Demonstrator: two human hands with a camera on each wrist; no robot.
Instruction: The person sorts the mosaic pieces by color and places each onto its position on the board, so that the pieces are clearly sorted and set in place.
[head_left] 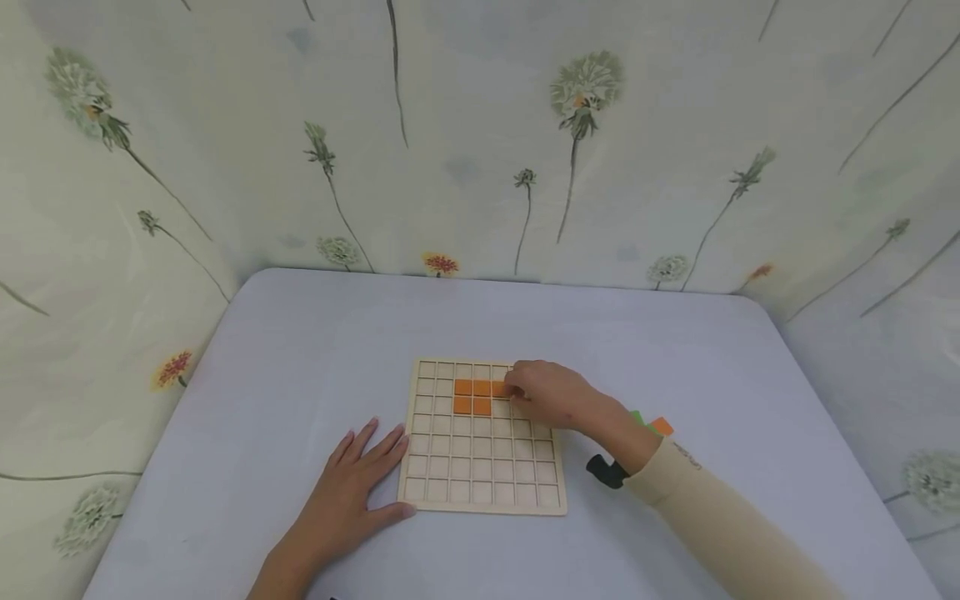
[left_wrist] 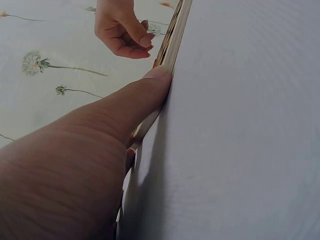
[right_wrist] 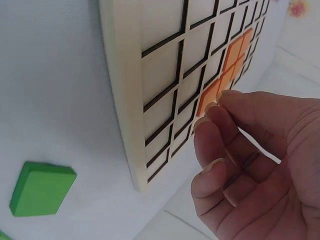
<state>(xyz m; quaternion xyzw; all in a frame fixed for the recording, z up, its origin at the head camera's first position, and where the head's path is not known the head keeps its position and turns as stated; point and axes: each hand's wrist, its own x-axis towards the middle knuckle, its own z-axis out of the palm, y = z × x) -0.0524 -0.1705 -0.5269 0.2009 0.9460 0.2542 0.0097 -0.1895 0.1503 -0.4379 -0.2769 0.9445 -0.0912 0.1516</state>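
A square wooden grid board (head_left: 483, 506) lies on the table with several orange tiles (head_left: 472, 406) in its upper cells. My right hand (head_left: 551, 392) reaches over the board's upper right part, thumb and fingers curled together at the rightmost orange tile (right_wrist: 207, 98). In the right wrist view the fingertips (right_wrist: 212, 106) overlap that tile's near edge. My left hand (head_left: 348, 496) lies flat with fingers spread on the table, left of the board. Its thumb (left_wrist: 150, 87) and fingertips touch the board's left side.
To the right of the board, partly hidden under the right forearm, are another orange tile (head_left: 662, 426), green pieces, one a green tile (right_wrist: 42, 189), and a black object (head_left: 604, 472). A flower-patterned cloth (head_left: 465, 167) hangs behind the white table (head_left: 337, 325).
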